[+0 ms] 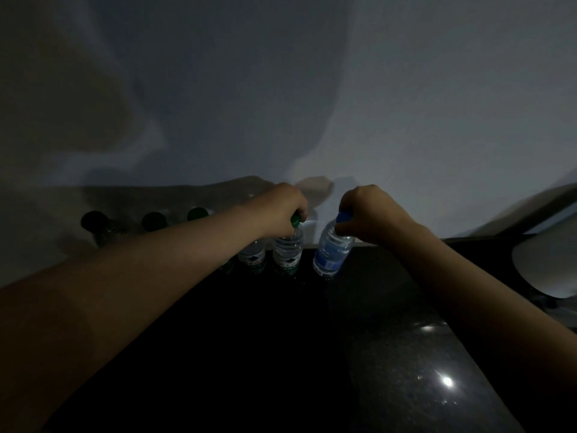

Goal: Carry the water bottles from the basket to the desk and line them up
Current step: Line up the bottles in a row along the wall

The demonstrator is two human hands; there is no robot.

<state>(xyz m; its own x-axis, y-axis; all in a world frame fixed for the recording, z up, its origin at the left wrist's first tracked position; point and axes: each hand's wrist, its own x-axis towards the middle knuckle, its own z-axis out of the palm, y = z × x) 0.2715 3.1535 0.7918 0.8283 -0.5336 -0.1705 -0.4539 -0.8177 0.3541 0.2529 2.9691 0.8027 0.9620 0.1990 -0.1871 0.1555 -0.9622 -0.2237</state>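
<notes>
In dim light, a row of water bottles stands along the far edge of the dark desk, against the wall. My left hand grips the green cap of a green-labelled bottle that stands upright. My right hand holds the neck of a blue-capped bottle, which tilts slightly with its base on the desk. Another green-labelled bottle stands just left of the one in my left hand. Further left, three dark green caps show above my left forearm, their bodies mostly hidden. The basket is out of view.
A pale wall rises right behind the bottle row. At the right edge sits a white rounded object, partly cut off. The desk's glossy top reflects a lamp spot at the lower right.
</notes>
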